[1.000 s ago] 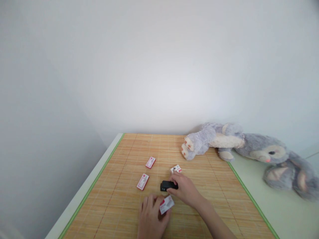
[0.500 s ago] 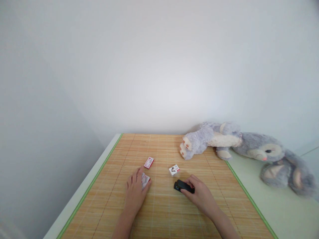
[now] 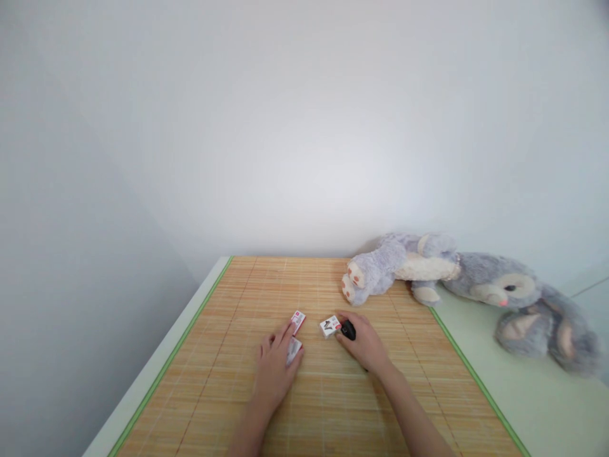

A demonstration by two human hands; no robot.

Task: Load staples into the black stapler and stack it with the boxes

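My left hand (image 3: 276,368) lies over a red-and-white box (image 3: 294,350) on the bamboo mat, fingers spread, with part of the box showing between thumb and fingers. Its fingertips reach a second red-and-white box (image 3: 298,321) just beyond. My right hand (image 3: 361,339) is closed around a black stapler (image 3: 349,329), mostly hidden under the palm. The thumb and fingertips of this hand are at the right edge of a small white box (image 3: 330,326) with a dark picture on it.
A bamboo mat (image 3: 266,285) with green edging covers much of the pale table (image 3: 537,393). A grey plush rabbit (image 3: 423,266) lies along the back right, across the mat's edge. A white wall (image 3: 304,127) rises behind.
My left hand has moved right, and both red-and-white boxes have shifted right with it. My right hand has moved up and left with the stapler, which has turned, to the small white box.
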